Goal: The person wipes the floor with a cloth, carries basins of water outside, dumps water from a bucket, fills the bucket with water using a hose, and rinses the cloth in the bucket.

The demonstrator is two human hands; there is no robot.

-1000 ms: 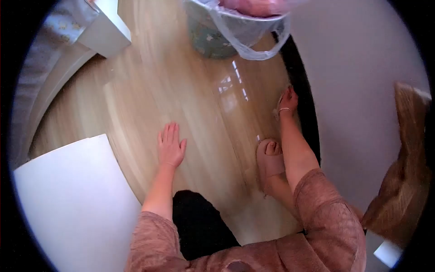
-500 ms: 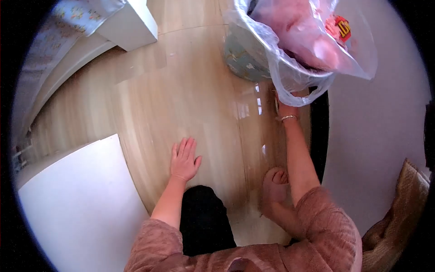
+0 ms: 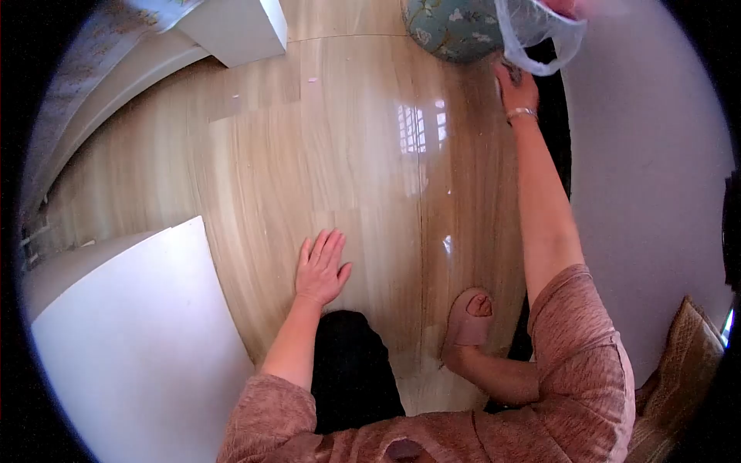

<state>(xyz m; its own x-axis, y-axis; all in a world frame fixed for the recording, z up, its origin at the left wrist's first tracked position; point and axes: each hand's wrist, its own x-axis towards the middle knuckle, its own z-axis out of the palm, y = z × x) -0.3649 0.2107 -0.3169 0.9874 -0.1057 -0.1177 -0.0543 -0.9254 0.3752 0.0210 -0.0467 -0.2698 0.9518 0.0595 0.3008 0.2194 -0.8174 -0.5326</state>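
My right hand (image 3: pixel 519 94), with a bracelet at its wrist, reaches far forward along the wall at floor level. Its fingers are closed around a small brownish-grey thing (image 3: pixel 512 72) that I cannot make out. Just ahead of this hand stands a blue-green floral bin (image 3: pixel 451 29), cut off by the top of the view. The clear plastic bag (image 3: pixel 540 42) lining it hangs over the rim, close above my fingers. My left hand (image 3: pixel 321 268) is open and palm down in front of my knee, fingers stretched out and holding nothing.
Glossy wood-look floor (image 3: pixel 355 147) spreads ahead, with small pale scraps (image 3: pixel 312 79) on it. A white panel (image 3: pixel 131 332) is at lower left, white furniture (image 3: pixel 247 31) at upper left. The pale wall (image 3: pixel 641 177) with its dark baseboard (image 3: pixel 557 139) borders the right side. My slippered foot (image 3: pixel 469 318) is nearby.
My right hand has moved farther forward along the wall. The bin and its bag are farther forward too, now partly out of view. My left hand stays nearly still.
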